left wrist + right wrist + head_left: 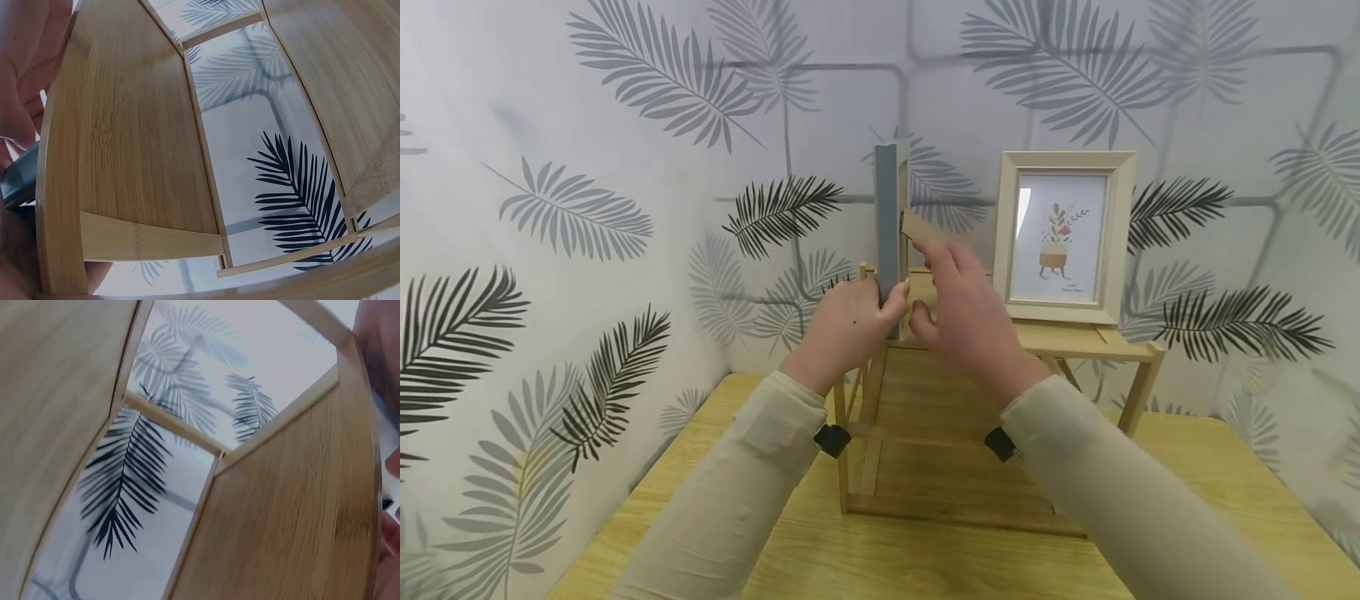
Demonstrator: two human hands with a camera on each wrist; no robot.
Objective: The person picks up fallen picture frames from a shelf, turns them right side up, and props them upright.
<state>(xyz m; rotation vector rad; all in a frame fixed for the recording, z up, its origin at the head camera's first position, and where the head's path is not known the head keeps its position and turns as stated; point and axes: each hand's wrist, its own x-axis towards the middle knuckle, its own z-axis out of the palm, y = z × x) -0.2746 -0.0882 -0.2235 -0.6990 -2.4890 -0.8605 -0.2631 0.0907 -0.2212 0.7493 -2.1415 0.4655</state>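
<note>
A picture frame [887,225], blue-grey along its edge and seen edge-on, stands upright at the left end of a wooden shelf rack [966,475]. My left hand [850,325] grips its lower part, thumb toward me. On the frame's right side, my right hand [962,308] has bent fingers at a tan flap [917,227] with a dark end, which slants out from the frame. The flap's lower part is hidden by those fingers. In the left wrist view, a dark frame corner [22,175] shows by the left hand.
A cream picture frame [1067,237] with a potted-plant print stands on the right of the rack's top board. The rack stands on a yellowish wood table [820,554], close to a leaf-patterned wall [647,167]. Slatless side openings show in both wrist views.
</note>
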